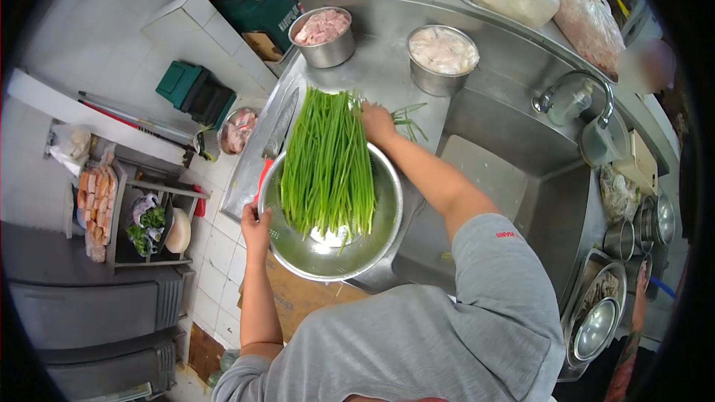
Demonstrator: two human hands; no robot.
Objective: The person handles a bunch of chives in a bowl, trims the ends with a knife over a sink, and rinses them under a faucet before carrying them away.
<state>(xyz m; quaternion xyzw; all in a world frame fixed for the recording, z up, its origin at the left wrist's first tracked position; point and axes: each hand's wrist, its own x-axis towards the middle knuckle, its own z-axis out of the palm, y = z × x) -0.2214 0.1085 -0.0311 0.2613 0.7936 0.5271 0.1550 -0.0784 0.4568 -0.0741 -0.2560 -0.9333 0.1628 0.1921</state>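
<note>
A thick bunch of long green chives (324,164) lies across a wide metal colander (386,231), its far end reaching past the rim onto the steel counter. My left hand (255,229) is closed on the colander's near-left rim. At the far right side of the bunch, my right hand (378,123) curls against the stalks; its fingertips are partly hidden. A few loose chives (411,119) lie on the counter just right of that hand. Left of the bunch rests a large knife (280,130), its red handle beside the colander's rim.
Two metal pots, one of pink meat (325,52) and one of pale meat (439,80), stand at the back. The deep sink (477,130) and faucet (607,97) are on the right. A meat bowl (238,130) sits left, off the counter.
</note>
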